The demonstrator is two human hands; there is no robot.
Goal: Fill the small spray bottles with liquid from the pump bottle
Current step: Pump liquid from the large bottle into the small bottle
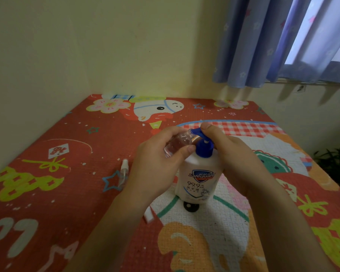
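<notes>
Clear small spray bottle [177, 143] is gripped by left hand [157, 163] at blue pump nozzle [196, 132], pressed by right hand [234, 161] curled round Safeguard pump bottle [199, 179].

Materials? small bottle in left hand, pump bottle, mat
Small spray bottle: clear glossy plastic, likely; fingers show through.
Pump bottle: opaque white plastic, printed label, blue pump head.
Mat: printed, dimpled weave texture, probably foam or vinyl.

**Dim room, daylight from two o'clock**

Weak daylight enters past the curtain [267, 42] at two o'clock; the wall [86, 40] looks yellow-green and murky. Soft shadows fall toward six o'clock on the mat [47, 173]. Wide-angle bending shows at the edges; detail is slightly soft.
</notes>
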